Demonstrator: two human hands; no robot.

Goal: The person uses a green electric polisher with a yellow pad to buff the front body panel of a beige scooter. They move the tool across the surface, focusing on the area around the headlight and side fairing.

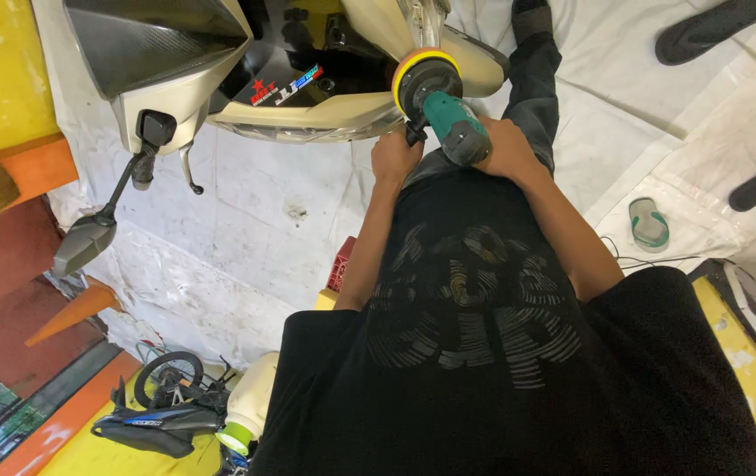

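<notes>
Both hands wrap tight around the polisher [438,101]: left hand [396,157] grips the side handle, right hand [508,148] clamps the green body, pad against the scooter [307,110].

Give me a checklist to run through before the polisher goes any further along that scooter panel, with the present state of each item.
1. Both hands on the tool: ok. The right hand wraps the green polisher body; the left hand grips its black side handle.
2. Pad against the work: ok. The yellow-edged pad sits at the beige scooter panel.
3. Pad flat on the surface: cannot tell.
4. Mirror away from the tool: ok, it hangs well off to the side.
5. Cable on the white floor sheet away from the pad: ok.
6. Motor running: cannot tell.
</notes>
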